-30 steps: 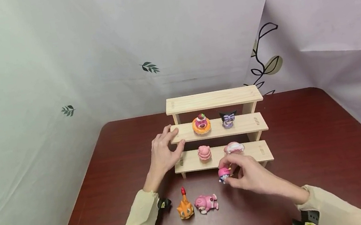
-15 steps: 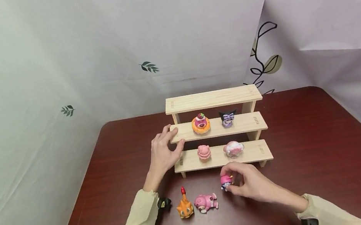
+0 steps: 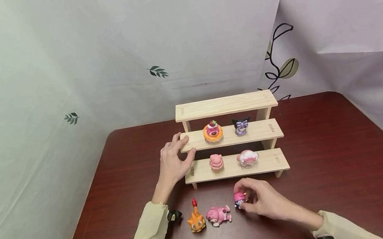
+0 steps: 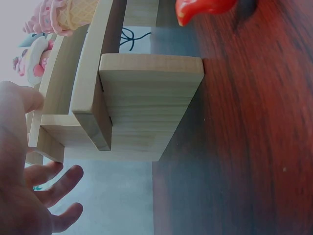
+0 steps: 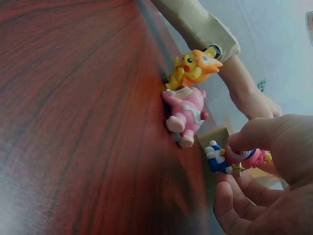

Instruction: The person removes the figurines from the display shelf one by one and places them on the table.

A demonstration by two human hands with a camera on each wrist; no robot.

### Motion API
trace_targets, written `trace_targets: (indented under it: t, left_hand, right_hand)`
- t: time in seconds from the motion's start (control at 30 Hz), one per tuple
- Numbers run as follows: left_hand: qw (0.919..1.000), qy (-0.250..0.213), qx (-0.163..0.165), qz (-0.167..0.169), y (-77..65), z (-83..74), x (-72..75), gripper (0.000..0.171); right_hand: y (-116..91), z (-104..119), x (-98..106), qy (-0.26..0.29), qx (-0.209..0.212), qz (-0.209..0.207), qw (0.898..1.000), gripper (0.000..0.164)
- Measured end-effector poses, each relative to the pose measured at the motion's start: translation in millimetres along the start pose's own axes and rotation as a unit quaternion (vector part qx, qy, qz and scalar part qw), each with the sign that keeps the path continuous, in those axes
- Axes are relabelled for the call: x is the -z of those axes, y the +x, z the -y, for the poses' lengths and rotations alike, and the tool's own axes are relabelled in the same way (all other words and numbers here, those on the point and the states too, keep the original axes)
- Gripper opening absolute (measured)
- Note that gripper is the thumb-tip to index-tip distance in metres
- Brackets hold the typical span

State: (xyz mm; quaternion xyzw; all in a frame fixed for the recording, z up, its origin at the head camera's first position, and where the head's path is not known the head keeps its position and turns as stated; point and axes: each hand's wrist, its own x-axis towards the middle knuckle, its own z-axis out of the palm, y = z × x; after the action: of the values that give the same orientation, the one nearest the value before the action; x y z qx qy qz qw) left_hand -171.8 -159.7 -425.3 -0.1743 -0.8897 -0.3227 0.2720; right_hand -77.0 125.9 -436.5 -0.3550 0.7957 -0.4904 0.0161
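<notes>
**Pinching a pink-and-blue figurine (image 3: 239, 198) in the right hand (image 3: 264, 200), just in front of a 3-tier shelf (image 3: 226, 106)**

Resting the left hand (image 3: 173, 162) at the left end of the middle tier (image 3: 263, 130), with fingers spread and the thumb at the front edge. From the head, mostly a pink hood on the held figurine; from the right wrist, also a blue-and-white body and a gold star (image 5: 237, 169). Cannot tell whether touching the surface (image 3: 332, 164).

Lying on the surface to its left: a pink bear figurine (image 3: 218, 215), then an orange figurine (image 3: 196, 221). Seen of the latter from the head, a hood and red-tipped tail; only from the right wrist, a yellow face (image 5: 187, 62).

Only in the head view, on the middle tier: a ring-shaped figurine (image 3: 213, 132) and a black-and-purple figurine (image 3: 241, 126). On the bottom tier (image 3: 231, 167): a pink cone figurine (image 3: 216, 163) and a pink-and-white figurine (image 3: 247, 158). Clear from the left wrist: the cone's waffle pattern and the shelf's wooden side panel (image 4: 146, 103).
</notes>
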Motion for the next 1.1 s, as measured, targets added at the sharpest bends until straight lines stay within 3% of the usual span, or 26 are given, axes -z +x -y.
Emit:
trace_targets:
  t: [1.1]
  left_hand:
    - [1.0,-0.005,0.0,-0.004,-0.2,1.4,-1.5,0.046]
  right_hand:
    - [-7.6,-12.6,-16.2,0.007,-0.001,0.004,1.0,0.038]
